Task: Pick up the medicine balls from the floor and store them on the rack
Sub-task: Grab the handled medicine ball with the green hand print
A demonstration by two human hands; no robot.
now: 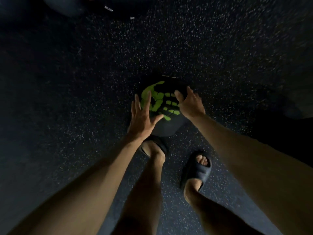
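Honestly couldn't make out much here. The black medicine ball with green handprint markings (162,106) had its lower left edge hidden behind my left hand (144,119), and its right side sat under my right hand (189,102). A big dark rounded object (64,5) got cut off by the top edge, too murky to identify. The small pale bits (108,9) beside it were just blurry.

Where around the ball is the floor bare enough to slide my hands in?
Bare speckled floor lies left, right and beyond the ball. It is crowded on the near side, where the left sandal sits against the ball. The left hand and right hand flank it.
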